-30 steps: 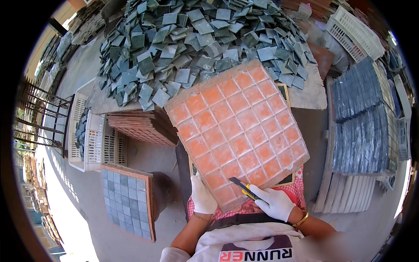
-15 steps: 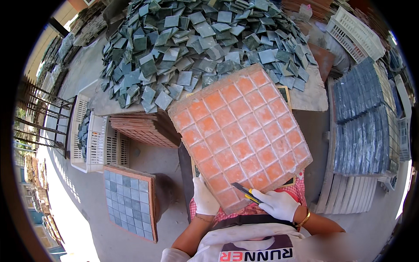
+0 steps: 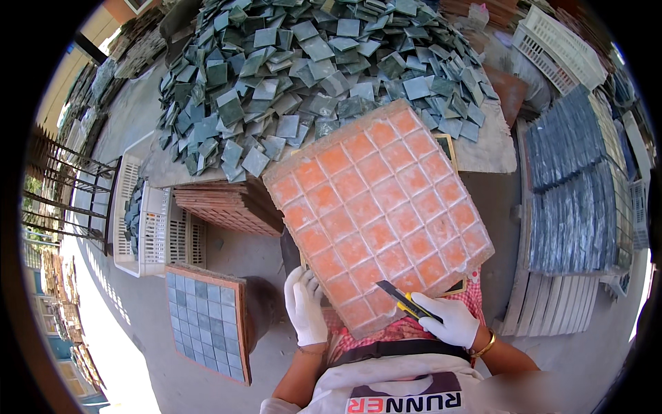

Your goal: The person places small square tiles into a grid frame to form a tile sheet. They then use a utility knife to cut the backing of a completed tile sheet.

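In front of me is a square orange-red board [image 3: 386, 207] with a grid of grooves and whitish dust on it. It lies tilted over my lap, its far corner reaching the table edge. My right hand [image 3: 452, 321], in a white glove, is closed round a yellow and black utility knife [image 3: 412, 303]. The knife's dark blade points up and left over the board's lower part. My left hand [image 3: 303, 307], also gloved, is beside the board's lower left edge with its fingers loosely bent and apart from the edge. Whatever supports the board is mostly hidden beneath it.
Small grey-green stone tiles [image 3: 276, 90] are heaped on the table [image 3: 498, 148]. At left are a tile-covered board [image 3: 203, 324], stacked red boards [image 3: 227, 203] and a white plastic crate [image 3: 141, 255] with tiles. Stacked dark tile sheets [image 3: 576, 214] stand at right; another white crate [image 3: 558, 52] sits behind.
My left hand has come off the board's edge, moving left and up. My right hand has shifted slightly right, and the knife now shows more fully. The board has barely moved.
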Motion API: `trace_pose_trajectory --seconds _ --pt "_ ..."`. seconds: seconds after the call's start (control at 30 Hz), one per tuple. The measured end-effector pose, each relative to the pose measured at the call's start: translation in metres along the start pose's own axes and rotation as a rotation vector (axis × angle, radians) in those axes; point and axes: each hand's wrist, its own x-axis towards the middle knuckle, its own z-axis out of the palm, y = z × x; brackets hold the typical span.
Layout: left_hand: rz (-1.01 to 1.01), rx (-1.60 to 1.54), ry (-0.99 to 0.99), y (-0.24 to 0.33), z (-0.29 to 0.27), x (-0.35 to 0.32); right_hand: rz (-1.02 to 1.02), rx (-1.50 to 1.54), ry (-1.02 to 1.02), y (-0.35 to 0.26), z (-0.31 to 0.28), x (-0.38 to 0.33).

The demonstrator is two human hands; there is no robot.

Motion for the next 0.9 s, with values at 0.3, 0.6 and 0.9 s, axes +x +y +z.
trace_pose_trajectory --seconds 0.3,0.6,0.9 --pt "0.915 1.474 -0.748 0.021 0.052 -0.007 0.188 0.222 0.042 -0.006 -0.005 -0.001" --pt "1.144 1.762 -1.216 0.035 0.066 0.015 0.251 0.296 0.046 0.0 -0.001 0.002" --pt "1.021 1.604 -1.15 0.045 0.023 0.012 0.268 0.43 0.07 0.005 -0.003 0.001"
